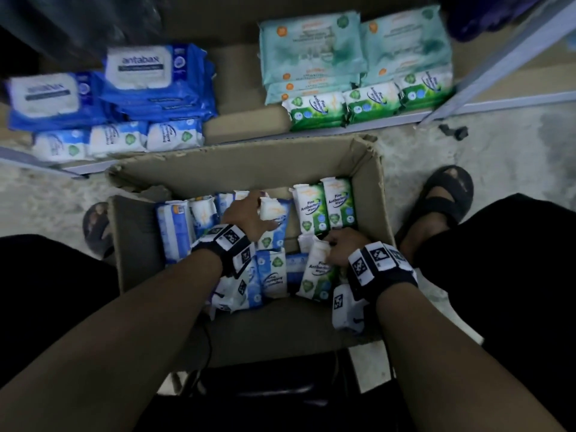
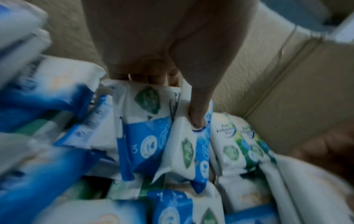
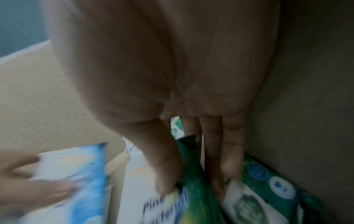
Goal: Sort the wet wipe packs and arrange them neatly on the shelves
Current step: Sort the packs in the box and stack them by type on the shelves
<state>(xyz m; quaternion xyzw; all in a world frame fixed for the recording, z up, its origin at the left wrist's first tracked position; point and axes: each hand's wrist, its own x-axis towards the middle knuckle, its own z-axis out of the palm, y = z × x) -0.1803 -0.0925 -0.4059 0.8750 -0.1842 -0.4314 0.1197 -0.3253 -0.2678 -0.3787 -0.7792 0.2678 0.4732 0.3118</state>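
An open cardboard box (image 1: 249, 169) on the floor holds several small wipe packs, blue-and-white ones on the left and green pine ones (image 1: 324, 207) on the right. My left hand (image 1: 249, 213) reaches into the box and grips two blue-and-white packs (image 2: 184, 145) together, with the thumb (image 2: 199, 118) pressed on the nearer one. My right hand (image 1: 338, 244) is low at the box's right wall and pinches the top of a green pine pack (image 3: 203, 209) between thumb and fingers. That green pack (image 1: 318, 275) leans against others.
On the low shelf (image 1: 498, 102) behind the box lie large blue packs (image 1: 137, 76) with small blue ones (image 1: 118, 138) in front. Teal packs (image 1: 311, 54) lie to the right, with small green ones (image 1: 371, 107) in front. My sandalled feet (image 1: 442, 201) flank the box.
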